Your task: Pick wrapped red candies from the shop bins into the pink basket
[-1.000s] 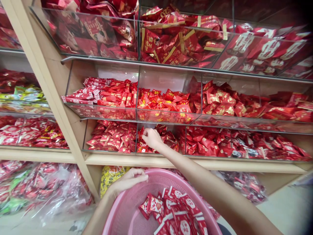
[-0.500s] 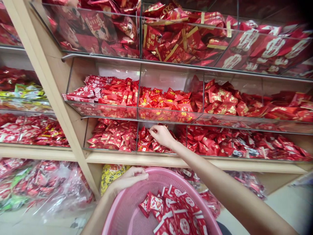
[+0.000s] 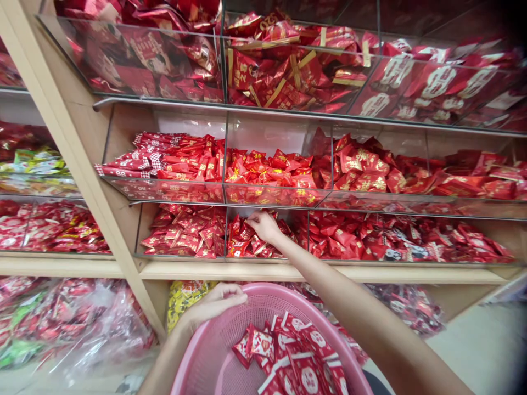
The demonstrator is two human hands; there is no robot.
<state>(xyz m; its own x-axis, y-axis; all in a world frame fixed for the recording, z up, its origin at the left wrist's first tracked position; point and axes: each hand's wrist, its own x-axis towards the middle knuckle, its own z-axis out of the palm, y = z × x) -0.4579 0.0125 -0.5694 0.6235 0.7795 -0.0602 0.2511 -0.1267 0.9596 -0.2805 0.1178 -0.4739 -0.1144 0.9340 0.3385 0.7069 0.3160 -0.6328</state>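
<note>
Right hand (image 3: 263,226), fingers bent, is at small red packets (image 3: 241,236) in a low shelf (image 3: 321,272) compartment; whether it grips one, I cannot tell. Left hand (image 3: 218,303) clasps the rim of a pink basket (image 3: 197,359) holding red-and-white packets (image 3: 304,359).

One left hand (image 3: 216,302); one right hand (image 3: 265,227); one pink basket (image 3: 230,326); red packets (image 3: 307,356) past counting.

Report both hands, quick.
Left hand: closed on the rim of the pink basket.
Right hand: at the red shelf packets; whether gripping one, cannot tell.
</note>
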